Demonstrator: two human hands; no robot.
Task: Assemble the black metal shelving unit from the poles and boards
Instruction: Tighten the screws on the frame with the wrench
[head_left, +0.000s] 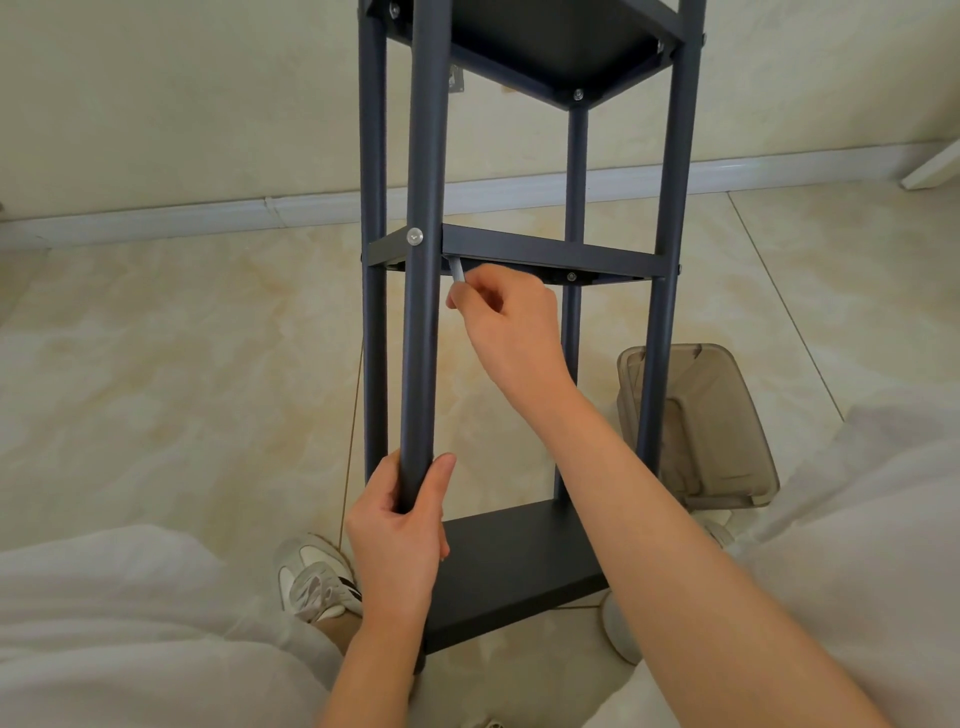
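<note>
Right hand (506, 317): fingers curled in, pinching the lower end of a thin silver tool (457, 270); nothing else in its grasp
Silver tool: angled up from the fingertips; its top end goes under the middle shelf frame (550, 254), right at the corner by the front pole (423, 338)
Left hand (400, 525): below the right hand, wrapped firmly round the front pole low down; thumb on one side, fingers on the other
Screw (414, 236): silver head on the front pole, just up and left of the tool
Shelving unit (670, 208): black, upright on the floor (156, 364), straight ahead of both hands
Bottom board (514, 561): just right of the left hand, under the right forearm
Top board (561, 47): high above both hands
Plastic bin (711, 415): see-through grey, right of the right forearm, beyond the right pole
Shoe (311, 577): pale, just left of the left wrist
</note>
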